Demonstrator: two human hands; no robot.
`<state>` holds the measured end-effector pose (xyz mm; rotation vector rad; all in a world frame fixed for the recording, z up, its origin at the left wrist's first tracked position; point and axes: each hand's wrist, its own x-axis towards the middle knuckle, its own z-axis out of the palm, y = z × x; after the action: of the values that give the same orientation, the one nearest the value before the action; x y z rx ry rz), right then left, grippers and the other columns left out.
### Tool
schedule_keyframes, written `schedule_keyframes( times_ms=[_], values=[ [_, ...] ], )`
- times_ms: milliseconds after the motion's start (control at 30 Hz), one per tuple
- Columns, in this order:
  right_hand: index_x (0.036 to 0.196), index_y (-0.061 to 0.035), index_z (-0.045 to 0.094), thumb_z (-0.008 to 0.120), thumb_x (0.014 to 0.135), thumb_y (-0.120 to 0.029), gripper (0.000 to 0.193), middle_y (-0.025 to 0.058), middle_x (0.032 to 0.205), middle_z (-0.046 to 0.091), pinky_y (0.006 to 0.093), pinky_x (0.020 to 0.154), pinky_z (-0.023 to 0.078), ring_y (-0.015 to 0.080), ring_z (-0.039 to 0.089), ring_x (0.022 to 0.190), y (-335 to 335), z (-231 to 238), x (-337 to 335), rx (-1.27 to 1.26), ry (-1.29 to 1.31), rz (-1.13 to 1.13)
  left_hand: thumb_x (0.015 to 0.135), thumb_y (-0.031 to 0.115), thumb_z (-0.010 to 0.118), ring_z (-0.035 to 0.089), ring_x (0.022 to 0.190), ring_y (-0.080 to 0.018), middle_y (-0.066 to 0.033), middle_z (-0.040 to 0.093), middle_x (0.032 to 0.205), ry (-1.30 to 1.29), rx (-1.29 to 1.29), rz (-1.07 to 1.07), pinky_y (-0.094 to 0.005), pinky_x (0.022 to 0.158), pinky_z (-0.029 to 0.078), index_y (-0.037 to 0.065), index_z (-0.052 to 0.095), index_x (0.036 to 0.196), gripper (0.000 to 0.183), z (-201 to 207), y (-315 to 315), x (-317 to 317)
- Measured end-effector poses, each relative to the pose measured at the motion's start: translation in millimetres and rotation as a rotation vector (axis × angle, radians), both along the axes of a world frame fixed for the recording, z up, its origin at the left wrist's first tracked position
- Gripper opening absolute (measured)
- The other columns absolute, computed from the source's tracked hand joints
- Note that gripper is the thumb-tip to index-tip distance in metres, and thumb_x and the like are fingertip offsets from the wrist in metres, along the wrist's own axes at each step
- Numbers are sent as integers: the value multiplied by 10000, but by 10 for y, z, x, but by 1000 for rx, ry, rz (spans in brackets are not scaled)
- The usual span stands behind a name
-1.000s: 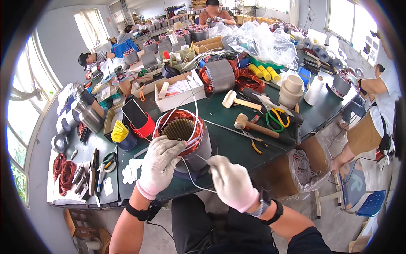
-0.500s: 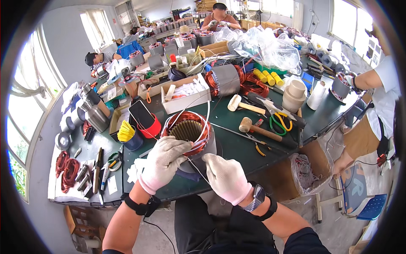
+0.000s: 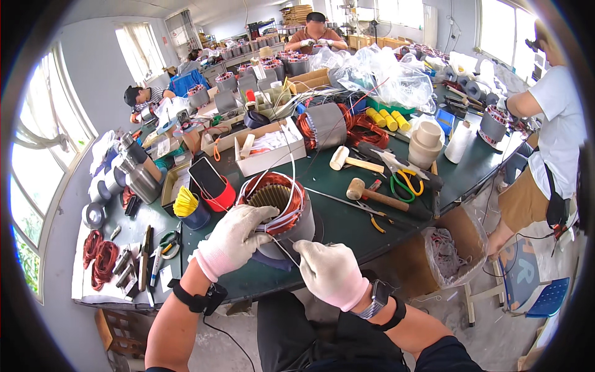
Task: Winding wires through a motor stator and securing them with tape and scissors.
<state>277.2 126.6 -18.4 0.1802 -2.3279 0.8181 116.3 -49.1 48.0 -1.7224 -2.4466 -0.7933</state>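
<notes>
The motor stator (image 3: 303, 224), a grey cylinder with orange copper windings and a slotted bore, stands upright near the table's front edge. My left hand (image 3: 232, 240), in a white glove, is closed at its near left rim. The fingertips lie against the winding, with a white lacing cord (image 3: 284, 249) pinched at the thumb. That cord runs taut down to my right hand (image 3: 330, 273), gloved too, whose fingers are closed around its other end, in front of and apart from the stator. A thin white strip (image 3: 294, 177) sticks up from the far side of the winding.
Right of the stator lie two mallets (image 3: 356, 189), scissors (image 3: 406, 183) and small pliers (image 3: 378, 223). Behind are a white box (image 3: 269, 162) and another stator (image 3: 327, 126). Left stand a phone (image 3: 207, 177) and a cup of yellow strips (image 3: 193, 211). Co-workers sit or stand around.
The view has shifted slightly. My right hand has moved a little lower with the cord still in it. My left hand remains at the winding's rim.
</notes>
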Motion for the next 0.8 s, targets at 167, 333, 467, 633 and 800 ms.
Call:
schedule_keyframes(
  times_ms=[167,333,467,633,800],
  values=[
    [1152,-25,663,689,898,-46,257,92,830,703,386,630,555,296,692,681,-25,-106,-61,121,-42,-41,786,80,802,643,1027,-340,-141,689,1108,25,4,-3,-424,925,521,46,658,1303,538,-9,8,-10],
    [1089,-47,642,715,945,-110,173,145,828,717,416,681,566,327,727,759,-21,-66,-192,-178,-199,37,820,115,778,629,1069,-379,-165,697,1129,51,-56,-69,-462,1012,473,9,654,1289,497,78,78,-37],
    [1019,-48,643,774,915,-153,197,164,841,724,420,690,572,347,734,791,-43,-29,-376,-339,-219,-24,838,219,767,621,1133,-375,-195,703,1105,121,-304,-232,-481,1073,422,4,645,1304,528,173,82,-293],
    [1080,-35,665,792,877,-107,251,156,968,747,377,703,587,338,743,802,39,13,-210,-70,35,-76,835,238,786,582,1279,-373,-206,665,1278,134,-313,-90,-511,1182,351,13,593,1372,613,153,107,-103],
    [1541,-41,462,752,879,-62,723,207,1476,559,352,1042,520,296,596,1325,107,480,-380,-504,5,473,687,59,869,505,1382,-442,-258,515,1493,479,223,162,-562,1198,351,-47,330,1569,1039,-21,23,249]
  ],
)
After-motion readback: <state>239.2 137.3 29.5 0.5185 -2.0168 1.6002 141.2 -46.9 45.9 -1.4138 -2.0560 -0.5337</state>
